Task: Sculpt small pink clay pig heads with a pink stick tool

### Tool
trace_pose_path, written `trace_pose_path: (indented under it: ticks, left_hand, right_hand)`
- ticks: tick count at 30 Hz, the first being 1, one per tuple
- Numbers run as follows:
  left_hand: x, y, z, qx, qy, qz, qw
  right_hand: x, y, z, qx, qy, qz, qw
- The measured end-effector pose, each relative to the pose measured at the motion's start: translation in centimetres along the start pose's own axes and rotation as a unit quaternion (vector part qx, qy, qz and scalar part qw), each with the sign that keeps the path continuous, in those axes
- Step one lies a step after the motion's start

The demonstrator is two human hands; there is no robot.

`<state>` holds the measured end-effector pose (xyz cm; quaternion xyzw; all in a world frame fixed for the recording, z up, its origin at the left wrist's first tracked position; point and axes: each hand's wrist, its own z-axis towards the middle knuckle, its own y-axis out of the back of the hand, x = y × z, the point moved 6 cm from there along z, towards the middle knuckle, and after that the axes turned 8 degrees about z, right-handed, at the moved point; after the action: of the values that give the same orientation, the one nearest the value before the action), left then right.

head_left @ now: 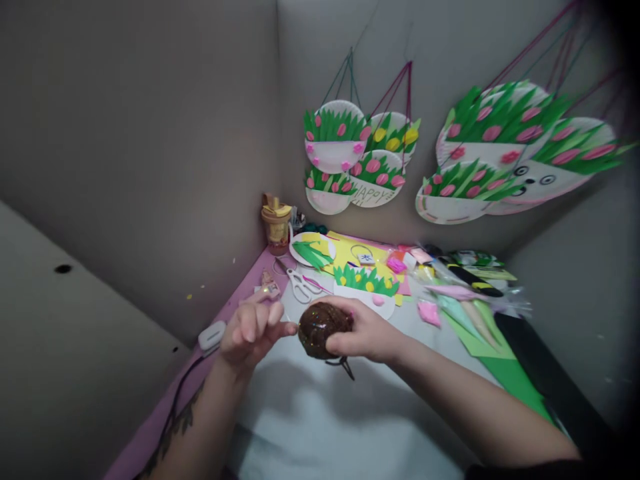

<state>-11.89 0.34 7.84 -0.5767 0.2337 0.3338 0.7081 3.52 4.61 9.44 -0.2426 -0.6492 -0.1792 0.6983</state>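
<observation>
My right hand (367, 331) is wrapped round a ball of dark brown yarn (320, 330) with small shiny flecks, held above the table. A loose dark strand (345, 367) hangs in a loop below the ball. Left of it is my left hand (254, 331), palm turned up and fingers curled, one digit pointing at the ball's left side. Whether a thread runs through those fingers cannot be made out. Behind the ball lies a white paper-plate half (357, 298) with green paper grass and yellow flowers.
White-handled scissors (301, 287) and a lidded brown cup (277, 227) stand near the left wall. Bags of coloured clay (429, 313), green paper (515, 383) and a long black object (540, 367) lie at right. Paper-plate flower baskets (335, 157) hang on the back wall.
</observation>
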Motion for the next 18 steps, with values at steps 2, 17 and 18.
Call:
trace_pose_path:
  ticks: [2, 17, 18]
  left_hand:
    - [1.5, 0.4, 1.5, -0.008, 0.04, -0.001, 0.999]
    - [12.8, 2.9, 7.8, -0.166, 0.197, -0.196, 0.946]
    - [12.5, 2.9, 7.7, -0.162, 0.197, -0.218, 0.942]
  right_hand:
    - [1.3, 3.1, 0.2, -0.034, 0.054, -0.052, 0.997]
    - [-1.4, 30.7, 6.5, -0.247, -0.153, -0.725, 0.624]
    - [-1.6, 31.1, 6.4, -0.251, -0.161, -0.724, 0.622]
